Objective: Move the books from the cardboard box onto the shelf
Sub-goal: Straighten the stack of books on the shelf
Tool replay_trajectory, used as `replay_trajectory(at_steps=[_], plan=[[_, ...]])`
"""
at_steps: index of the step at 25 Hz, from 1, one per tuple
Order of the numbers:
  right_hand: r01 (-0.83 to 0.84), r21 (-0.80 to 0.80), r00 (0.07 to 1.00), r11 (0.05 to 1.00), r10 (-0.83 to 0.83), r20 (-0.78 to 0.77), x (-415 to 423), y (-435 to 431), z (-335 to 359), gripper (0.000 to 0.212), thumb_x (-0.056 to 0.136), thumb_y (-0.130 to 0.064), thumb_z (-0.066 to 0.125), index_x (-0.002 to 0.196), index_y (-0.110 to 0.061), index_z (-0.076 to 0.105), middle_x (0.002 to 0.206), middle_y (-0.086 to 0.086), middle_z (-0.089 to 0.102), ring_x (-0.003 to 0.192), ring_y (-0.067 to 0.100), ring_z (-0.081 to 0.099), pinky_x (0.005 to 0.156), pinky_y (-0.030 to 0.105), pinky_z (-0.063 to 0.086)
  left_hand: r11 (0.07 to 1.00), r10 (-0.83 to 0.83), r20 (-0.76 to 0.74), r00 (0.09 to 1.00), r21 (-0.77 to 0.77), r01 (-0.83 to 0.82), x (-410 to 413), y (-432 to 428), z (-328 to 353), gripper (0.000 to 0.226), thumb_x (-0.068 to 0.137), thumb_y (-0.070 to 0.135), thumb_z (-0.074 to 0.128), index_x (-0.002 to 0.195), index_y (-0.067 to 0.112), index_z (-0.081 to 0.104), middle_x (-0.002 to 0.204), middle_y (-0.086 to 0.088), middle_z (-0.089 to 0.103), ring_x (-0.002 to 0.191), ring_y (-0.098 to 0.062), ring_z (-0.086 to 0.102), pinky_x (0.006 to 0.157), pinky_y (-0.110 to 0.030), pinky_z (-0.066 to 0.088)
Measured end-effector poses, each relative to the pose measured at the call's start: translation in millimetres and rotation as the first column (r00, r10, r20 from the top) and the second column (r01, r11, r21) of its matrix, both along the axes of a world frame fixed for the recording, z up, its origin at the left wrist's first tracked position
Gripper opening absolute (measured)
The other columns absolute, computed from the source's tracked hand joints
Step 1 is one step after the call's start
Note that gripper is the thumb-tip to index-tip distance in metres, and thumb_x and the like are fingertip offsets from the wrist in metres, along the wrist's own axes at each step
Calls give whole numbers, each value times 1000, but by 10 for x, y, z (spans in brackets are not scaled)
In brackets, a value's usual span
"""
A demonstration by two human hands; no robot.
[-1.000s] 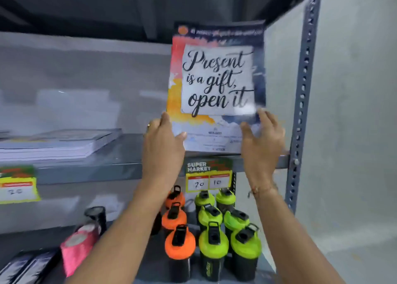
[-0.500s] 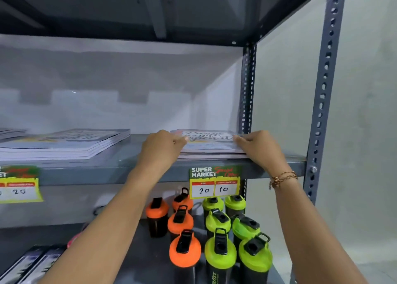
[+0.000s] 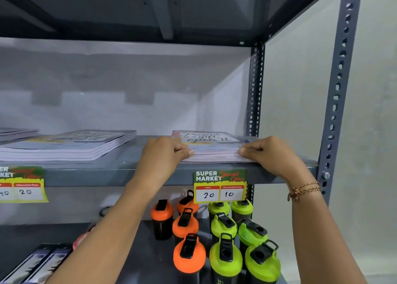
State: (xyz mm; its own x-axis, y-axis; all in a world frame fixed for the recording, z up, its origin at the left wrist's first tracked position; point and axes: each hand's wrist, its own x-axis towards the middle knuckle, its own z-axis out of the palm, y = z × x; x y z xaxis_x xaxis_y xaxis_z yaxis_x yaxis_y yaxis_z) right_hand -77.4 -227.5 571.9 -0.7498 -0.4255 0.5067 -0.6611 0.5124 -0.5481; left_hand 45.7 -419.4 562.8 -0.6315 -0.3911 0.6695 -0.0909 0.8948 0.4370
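A small stack of thin books (image 3: 211, 147), the top one reading "Present is a gift, open it", lies flat at the right end of the grey metal shelf (image 3: 129, 174). My left hand (image 3: 163, 153) grips the stack's near left corner and my right hand (image 3: 268, 152) grips its near right corner, thumbs and fingers pinching the edges. A second stack of the same books (image 3: 71, 146) lies flat further left on the same shelf, and a third stack (image 3: 15, 132) shows at the far left edge. The cardboard box is out of view.
Orange shaker bottles (image 3: 187, 255) and green shaker bottles (image 3: 225, 260) crowd the lower shelf below my hands. Price tags (image 3: 220, 186) hang on the shelf's front lip. The rack's upright post (image 3: 335, 103) stands at the right, with a pale wall beyond. Dark packets (image 3: 38, 264) lie bottom left.
One second ago both hands held the book upright in front of the shelf; it has since been laid flat onto the right-hand stack, and my hands now press at the stack's near corners.
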Motion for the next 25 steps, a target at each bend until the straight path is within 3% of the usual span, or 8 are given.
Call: replay_trajectory(at_steps=[7, 11, 14, 17, 25], plan=[[95, -29, 995, 995, -95, -1, 7, 33, 15, 31, 81, -28, 71, 106, -11, 72, 118, 8, 69, 108, 24, 61, 79, 21, 40, 998, -58, 83, 995, 42, 55, 43, -66, 62, 26, 88, 26, 65, 110, 16, 72, 120, 0, 70, 112, -13, 61, 82, -16, 37], [116, -63, 993, 991, -116, 8, 34, 27, 26, 26, 79, -24, 74, 101, -9, 74, 111, 11, 71, 104, 25, 63, 76, 20, 38, 996, -76, 125, 989, 64, 68, 61, -74, 110, 27, 88, 25, 65, 113, 16, 71, 125, 0, 67, 120, -11, 56, 87, -13, 33], [132, -105, 991, 986, -131, 18, 60, 11, 18, 24, 78, -22, 75, 97, -8, 75, 106, 13, 73, 99, 25, 64, 75, 20, 41, 999, -17, 72, 997, 50, 13, 64, -22, 99, 25, 88, 21, 66, 110, 12, 72, 121, -3, 69, 120, -17, 57, 94, -20, 40], [142, -127, 990, 982, -142, 14, 100, 26, -3, 20, 78, -21, 75, 92, -8, 76, 99, 13, 74, 94, 23, 62, 66, 20, 42, 998, 24, 25, 999, 52, -25, 88, 14, 81, 23, 87, 19, 67, 107, 9, 74, 117, -6, 72, 114, -20, 60, 84, -19, 39], [147, -165, 985, 975, -160, -69, 267, 107, -98, 30, 77, -17, 76, 104, -7, 72, 103, 13, 73, 96, 22, 60, 77, 21, 41, 999, 19, 28, 999, 39, -20, 185, -24, 51, 26, 86, 23, 68, 109, 12, 72, 119, -1, 71, 111, -14, 62, 79, -14, 35]])
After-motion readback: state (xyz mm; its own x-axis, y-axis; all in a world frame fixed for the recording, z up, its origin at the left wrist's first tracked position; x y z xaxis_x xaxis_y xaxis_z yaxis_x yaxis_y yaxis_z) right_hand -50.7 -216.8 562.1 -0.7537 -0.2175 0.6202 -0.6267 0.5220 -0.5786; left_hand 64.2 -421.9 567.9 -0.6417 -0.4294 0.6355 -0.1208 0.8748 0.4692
